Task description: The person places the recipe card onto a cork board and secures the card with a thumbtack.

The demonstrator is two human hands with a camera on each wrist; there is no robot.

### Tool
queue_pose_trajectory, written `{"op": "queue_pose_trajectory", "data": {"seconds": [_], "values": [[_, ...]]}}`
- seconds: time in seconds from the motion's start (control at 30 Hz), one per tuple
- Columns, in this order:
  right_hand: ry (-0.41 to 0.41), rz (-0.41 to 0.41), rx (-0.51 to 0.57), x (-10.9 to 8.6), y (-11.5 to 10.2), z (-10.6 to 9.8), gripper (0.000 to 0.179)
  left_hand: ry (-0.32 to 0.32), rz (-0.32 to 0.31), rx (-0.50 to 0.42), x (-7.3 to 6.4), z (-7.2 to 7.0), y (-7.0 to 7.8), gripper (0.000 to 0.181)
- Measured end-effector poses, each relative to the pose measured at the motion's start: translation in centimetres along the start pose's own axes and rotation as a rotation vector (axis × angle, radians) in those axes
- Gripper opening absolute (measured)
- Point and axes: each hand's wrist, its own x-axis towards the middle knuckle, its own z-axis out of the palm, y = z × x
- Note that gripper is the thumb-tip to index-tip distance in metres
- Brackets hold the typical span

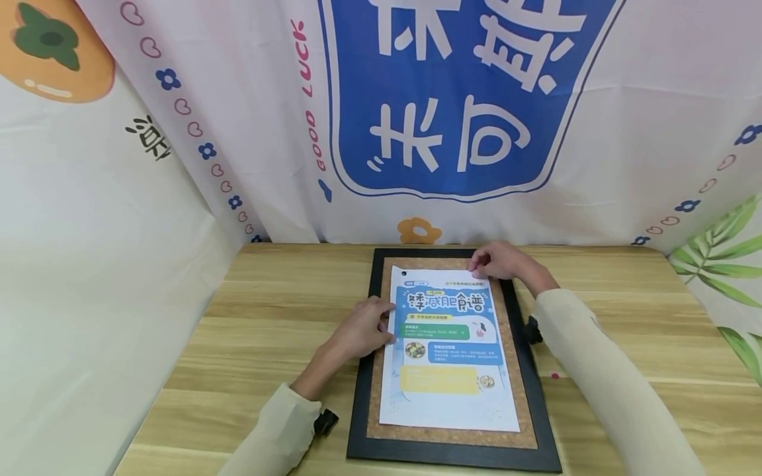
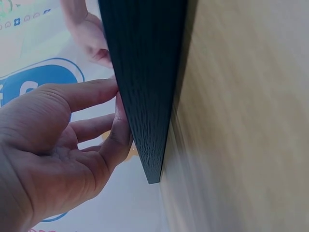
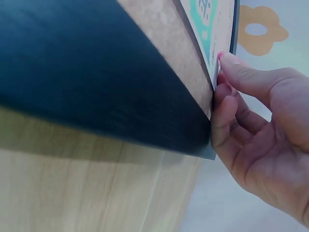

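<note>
A printed sheet point(image 1: 449, 410) lies on a cork board point(image 1: 452, 437) with a black frame point(image 1: 452, 453). A black push pin point(image 1: 404, 273) sits at the sheet's upper left corner. At its upper right corner my right hand point(image 1: 499, 260) pinches a pink push pin point(image 3: 220, 55), mostly hidden behind the thumb. My left hand point(image 1: 364, 328) rests at the sheet's left edge, thumb and fingers spread apart. In the left wrist view the fingertips point(image 2: 110, 87) reach over the frame's side, their ends hidden behind it.
The board lies on a wooden table point(image 1: 262, 330), its top close to the table's back edge. A small pink pin point(image 1: 555, 375) lies on the table right of the frame. Behind hangs a printed cloth point(image 1: 268, 99).
</note>
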Motion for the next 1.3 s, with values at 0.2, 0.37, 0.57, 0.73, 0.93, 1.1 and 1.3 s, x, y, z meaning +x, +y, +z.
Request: {"op": "queue_pose_trajectory", "data": {"seconds": [0.2,0.37,0.57,0.73,0.93,1.1,1.3], "values": [[-0.004,0.047,0.017,0.4,-0.3,-0.1,0.01,0.004,-0.008,0.005,0.0,0.1,-0.1,0.063],[-0.011,0.076,0.033,0.6,-0.3,-0.1,0.01,0.001,-0.014,0.001,0.0,0.0,-0.1,0.063],[-0.007,0.125,0.055,0.9,-0.5,-0.1,0.008,0.004,-0.02,-0.005,0.0,0.0,0.0,0.063],[0.008,0.134,0.075,1.1,-0.4,0.1,0.008,0.007,-0.02,-0.001,0.0,0.0,0.0,0.063],[0.018,0.115,0.098,0.5,-0.1,0.3,0.009,0.002,-0.014,-0.004,0.0,0.2,-0.1,0.063],[0.016,0.104,0.112,0.2,-0.1,0.3,0.01,0.003,-0.001,-0.008,-0.1,0.1,-0.1,0.063],[0.019,0.091,0.096,0.0,0.2,0.5,0.011,-0.003,0.005,0.003,-0.1,0.0,-0.1,0.064]]}}
